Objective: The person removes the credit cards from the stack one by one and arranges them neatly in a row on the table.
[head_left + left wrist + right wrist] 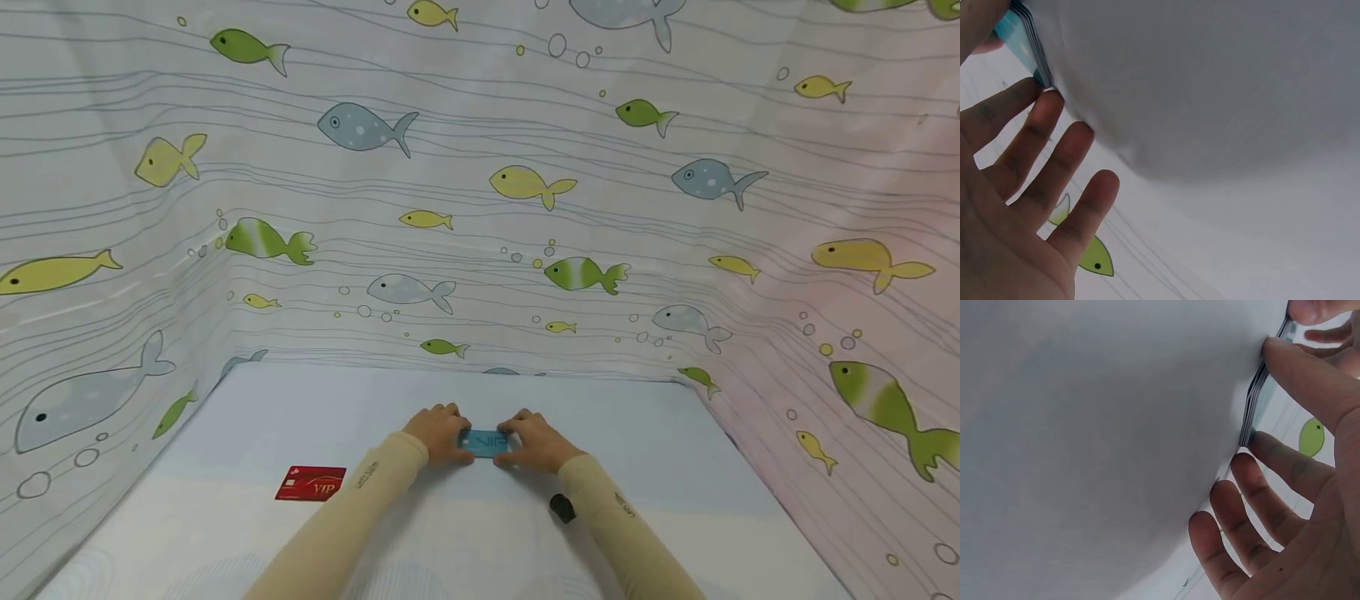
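A small stack of blue cards (483, 443) lies flat on the white table, between the two hands in the head view. My left hand (438, 433) grips its left end with thumb and index finger, the other fingers spread out beyond it. From the opposite side my right hand (536, 442) holds the right end in the same way. The layered edge of the card stack (1036, 47) shows at the upper left of the left wrist view. In the right wrist view, thumb and index fingertip sit at the corners of the card stack (1254, 403).
A red card marked VIP (311, 483) lies on the table (465, 533) left of the left forearm. A small black object (562, 507) sits beside the right forearm. Fish-patterned curtain (480, 250) encloses the back and both sides.
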Demonstrator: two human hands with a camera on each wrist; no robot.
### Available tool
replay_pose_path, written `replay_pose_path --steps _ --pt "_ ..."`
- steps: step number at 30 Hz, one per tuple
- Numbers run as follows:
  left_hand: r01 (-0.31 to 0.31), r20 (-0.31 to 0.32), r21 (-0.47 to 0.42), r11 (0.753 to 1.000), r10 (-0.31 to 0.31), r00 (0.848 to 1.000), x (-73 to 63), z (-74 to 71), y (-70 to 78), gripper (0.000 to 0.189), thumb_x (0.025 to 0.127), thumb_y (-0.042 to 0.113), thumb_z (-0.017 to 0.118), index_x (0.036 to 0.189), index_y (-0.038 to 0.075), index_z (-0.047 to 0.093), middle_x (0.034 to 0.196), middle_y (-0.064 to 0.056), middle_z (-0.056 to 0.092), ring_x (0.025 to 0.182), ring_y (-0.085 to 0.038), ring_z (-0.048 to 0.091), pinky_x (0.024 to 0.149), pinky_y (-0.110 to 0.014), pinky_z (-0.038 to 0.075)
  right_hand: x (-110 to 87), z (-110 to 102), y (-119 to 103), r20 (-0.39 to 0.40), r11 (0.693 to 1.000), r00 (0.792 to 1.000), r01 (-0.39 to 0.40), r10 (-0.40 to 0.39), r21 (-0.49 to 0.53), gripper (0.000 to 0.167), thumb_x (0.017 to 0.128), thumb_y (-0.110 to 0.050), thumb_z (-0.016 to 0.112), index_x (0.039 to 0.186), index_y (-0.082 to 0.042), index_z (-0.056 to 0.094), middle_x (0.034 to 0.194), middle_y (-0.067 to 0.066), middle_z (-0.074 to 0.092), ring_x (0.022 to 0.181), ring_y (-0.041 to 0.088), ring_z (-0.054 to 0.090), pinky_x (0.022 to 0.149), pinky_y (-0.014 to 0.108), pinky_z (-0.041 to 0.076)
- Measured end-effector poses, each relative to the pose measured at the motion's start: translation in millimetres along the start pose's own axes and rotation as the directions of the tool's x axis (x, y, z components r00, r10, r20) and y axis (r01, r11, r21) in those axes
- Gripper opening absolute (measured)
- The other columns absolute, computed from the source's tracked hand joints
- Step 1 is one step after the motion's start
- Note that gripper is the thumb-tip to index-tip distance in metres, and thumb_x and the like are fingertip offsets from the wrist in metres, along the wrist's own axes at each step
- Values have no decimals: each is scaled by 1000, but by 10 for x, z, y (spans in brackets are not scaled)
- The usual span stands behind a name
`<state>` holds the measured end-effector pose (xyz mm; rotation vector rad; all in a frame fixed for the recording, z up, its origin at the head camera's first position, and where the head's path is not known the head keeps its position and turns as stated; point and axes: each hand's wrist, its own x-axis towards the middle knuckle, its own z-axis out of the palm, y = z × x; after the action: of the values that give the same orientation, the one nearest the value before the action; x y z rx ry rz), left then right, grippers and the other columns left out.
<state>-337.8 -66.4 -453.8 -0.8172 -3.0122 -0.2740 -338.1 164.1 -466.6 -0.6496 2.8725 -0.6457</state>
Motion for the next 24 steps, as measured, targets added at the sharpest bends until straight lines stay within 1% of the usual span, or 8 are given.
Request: replay_pose_path --steps 5,14,24 --pt "13 8 21 1000 -13 1000 44 32 -30 57 83 51 80 125 14 71 118 -6 62 105 -24 58 92 -43 51 26 -2 26 -4 1000 1000 3 -3 3 57 85 -40 83 131 -12 66 125 9 56 114 25 50 102 48 45" --pt "-4 20 20 1000 4 1000 63 27 -44 56 82 52 80 124 16 71 117 -5 62 104 -23 58 91 -42 52 26 8 30 -4 1000 1000 -20 20 -2 55 85 -42 82 130 -15 67 126 6 56 117 25 50 104 48 44" --pt "-25 18 50 998 24 1000 93 64 -84 56 82 55 79 123 18 71 115 -4 62 101 -22 59 89 -42 53 12 0 -8 -7 1000 1000 -20 20 6 55 84 -41 83 130 -14 67 124 7 57 117 25 50 104 48 44"
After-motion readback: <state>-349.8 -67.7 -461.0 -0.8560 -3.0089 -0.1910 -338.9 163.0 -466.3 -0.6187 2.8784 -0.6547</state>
